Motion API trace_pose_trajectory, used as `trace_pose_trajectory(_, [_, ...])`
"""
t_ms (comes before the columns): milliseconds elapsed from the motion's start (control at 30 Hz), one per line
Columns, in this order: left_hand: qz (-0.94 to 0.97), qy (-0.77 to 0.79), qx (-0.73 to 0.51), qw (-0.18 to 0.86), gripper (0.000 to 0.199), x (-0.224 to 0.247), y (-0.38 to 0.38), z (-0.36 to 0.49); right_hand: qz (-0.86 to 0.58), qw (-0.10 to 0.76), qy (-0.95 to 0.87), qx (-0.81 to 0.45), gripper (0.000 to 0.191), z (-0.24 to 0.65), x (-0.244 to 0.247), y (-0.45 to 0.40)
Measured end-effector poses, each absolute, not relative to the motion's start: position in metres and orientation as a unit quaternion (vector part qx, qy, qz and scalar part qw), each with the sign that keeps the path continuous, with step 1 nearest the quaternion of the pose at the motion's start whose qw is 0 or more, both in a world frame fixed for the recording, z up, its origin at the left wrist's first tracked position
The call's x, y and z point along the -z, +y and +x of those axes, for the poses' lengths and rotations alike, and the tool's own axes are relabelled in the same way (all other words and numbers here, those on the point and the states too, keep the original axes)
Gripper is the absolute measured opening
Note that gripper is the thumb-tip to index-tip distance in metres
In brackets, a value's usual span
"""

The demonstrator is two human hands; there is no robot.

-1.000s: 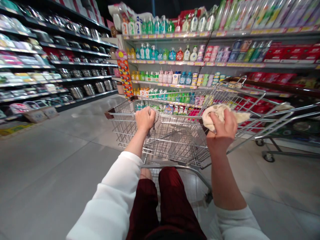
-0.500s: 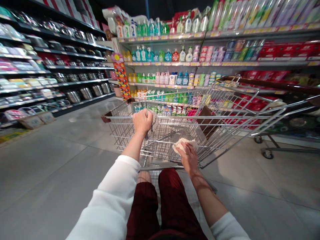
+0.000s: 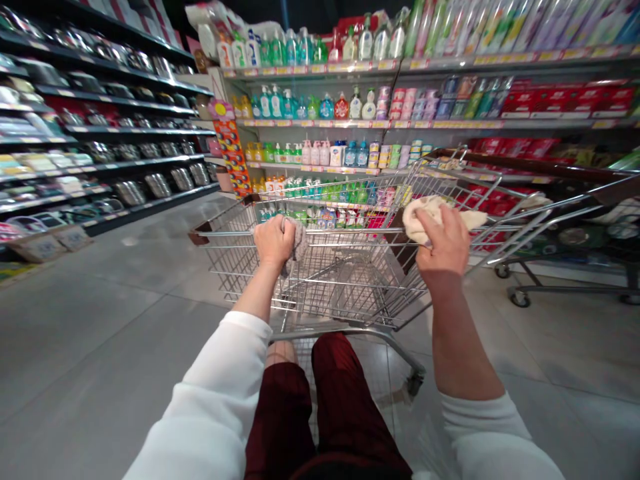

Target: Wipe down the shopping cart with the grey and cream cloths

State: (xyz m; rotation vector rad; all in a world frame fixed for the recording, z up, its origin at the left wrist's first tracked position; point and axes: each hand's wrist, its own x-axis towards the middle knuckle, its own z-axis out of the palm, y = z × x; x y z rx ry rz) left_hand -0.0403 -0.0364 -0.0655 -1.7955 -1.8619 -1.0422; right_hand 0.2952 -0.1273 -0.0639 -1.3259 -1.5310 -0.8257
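Observation:
A wire shopping cart (image 3: 320,293) stands side-on before my knees. My left hand (image 3: 273,241) is closed round a grey cloth (image 3: 300,241) at the cart's top side rail, left of its middle. Over the right part of the same rail, my right hand (image 3: 444,243) presses a cream cloth (image 3: 417,217), its fingers bent over the fabric. One end of the cream cloth sticks out to the right of the fingers. The palm side of both hands is hidden.
Shelves of bottles and soaps (image 3: 320,123) run behind the cart. Shelves with metal pots (image 3: 130,193) line the left side. At the right stands another cart (image 3: 575,288). A caster wheel (image 3: 415,381) shows beside my knees, on the grey tiled floor (image 3: 125,320).
My right hand has moved up and to the right with the cream cloth, from the cart's lower side to its top rail. My left hand still holds the grey cloth at the rail.

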Motion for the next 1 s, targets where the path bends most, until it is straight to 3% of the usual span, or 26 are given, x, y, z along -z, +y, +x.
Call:
trace_pose_trajectory(233, [-0.634, -0.661, 0.363, 0.172, 0.032, 0.065, -0.037, -0.039, -0.527, 0.42, -0.648, 0.354, 0.054, 0.274, 0.109, -0.129])
trace_pose_trajectory(567, [-0.64, -0.653, 0.368, 0.167, 0.031, 0.065, -0.037, -0.038, -0.538, 0.38, -0.694, 0.293, 0.044, 0.252, 0.225, -0.13])
trace_pose_trajectory(667, [-0.64, -0.653, 0.367, 0.172, 0.031, 0.066, -0.037, -0.038, -0.53, 0.385, -0.71, 0.26, 0.048, 0.25, 0.24, -0.132])
trace_pose_trajectory(767, [-0.637, -0.655, 0.365, 0.179, 0.032, 0.066, -0.037, -0.038, -0.508, 0.405, -0.729, 0.216, 0.052, 0.259, 0.222, -0.137])
trace_pose_trajectory(867, [-0.64, -0.653, 0.361, 0.181, 0.031, 0.066, -0.037, -0.039, -0.492, 0.483, -0.696, 0.198, 0.054, 0.277, 0.175, -0.144])
trace_pose_trajectory(1000, [-0.639, -0.65, 0.369, 0.183, 0.029, 0.066, -0.036, -0.04, -0.497, 0.555, -0.569, 0.348, 0.05, 0.303, 0.1, -0.149])
